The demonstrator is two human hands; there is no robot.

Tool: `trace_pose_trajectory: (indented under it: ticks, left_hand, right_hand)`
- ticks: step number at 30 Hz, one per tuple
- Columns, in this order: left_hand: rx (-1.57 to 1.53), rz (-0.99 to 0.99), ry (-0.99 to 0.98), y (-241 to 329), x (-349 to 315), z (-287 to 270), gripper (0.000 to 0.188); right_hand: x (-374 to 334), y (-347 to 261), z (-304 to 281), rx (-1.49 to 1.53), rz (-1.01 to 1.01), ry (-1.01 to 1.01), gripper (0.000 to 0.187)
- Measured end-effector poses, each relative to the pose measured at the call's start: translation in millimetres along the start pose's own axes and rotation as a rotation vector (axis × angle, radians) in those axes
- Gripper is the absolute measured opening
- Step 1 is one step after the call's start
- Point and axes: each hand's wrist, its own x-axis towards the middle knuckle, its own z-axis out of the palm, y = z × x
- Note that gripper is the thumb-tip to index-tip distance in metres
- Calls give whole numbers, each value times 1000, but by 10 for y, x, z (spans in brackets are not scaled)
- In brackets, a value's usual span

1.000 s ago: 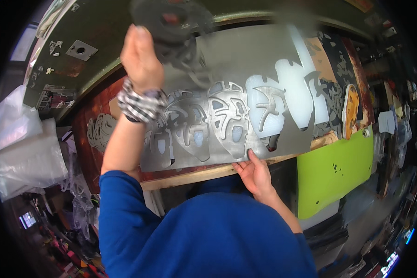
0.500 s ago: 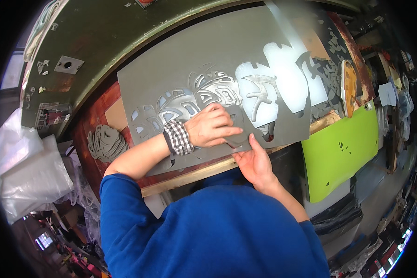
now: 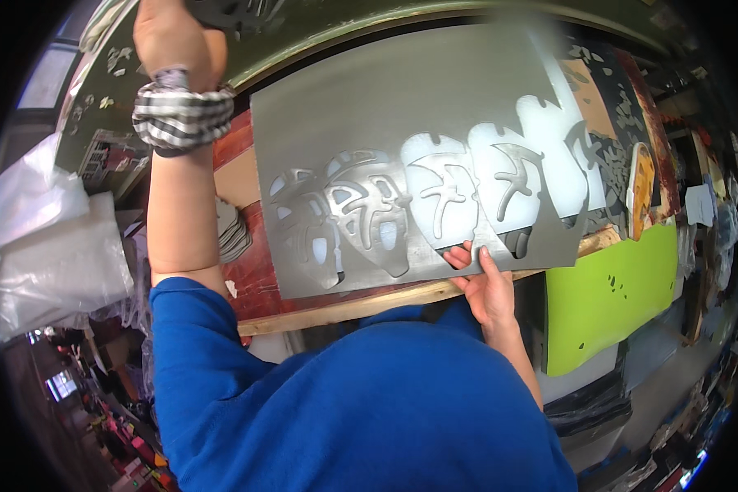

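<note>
A large dark grey sheet lies on the workbench, with a row of sole-shaped cut-outs along its near half. White shows through the cut-outs on the right; curved grey strips and ring-shaped bits remain in several of them. My right hand pinches the near edge of this sheet, thumb on top, some fingertips showing through an opening. My left hand, with a checked band at the wrist, is raised at the upper left, partly smeared by motion. Its fingers are closed on a dark grey cut-out piece, which the picture's top edge cuts off.
A stack of grey cut pieces lies left of the sheet, partly behind my left forearm. On the right are an orange sole-shaped piece, grey scraps and a lime-green sheet. Clear plastic bags hang at the left.
My left hand has swung from the sheet's near edge up to the far left, carrying a grey piece. The sheet has shifted slightly right, and my right hand has moved right along its edge.
</note>
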Motion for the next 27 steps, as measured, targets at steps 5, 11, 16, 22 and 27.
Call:
trace_pose_trajectory:
  ticks: [5,11,16,22,27]
  left_hand:
    - [553,579,-1020,-205,-1391,-218,26]
    - [448,323,-1346,-527,-2478,-671,53]
    - [467,187,-1191,-455,-2446,-657,41]
    - [292,-695,-205,-420,-1869,-382,45]
    - [-241,-429,288,20,-638,-805,55]
  right_hand:
    - [-44,185,157,-114,222,-339,38]
    - [-26,402,369,30,231,-323,30]
    - [7,479,489,189,233,-397,32]
    - [3,519,380,-763,-147,-306,36]
    - [9,466,145,-606,-106,-255,34]
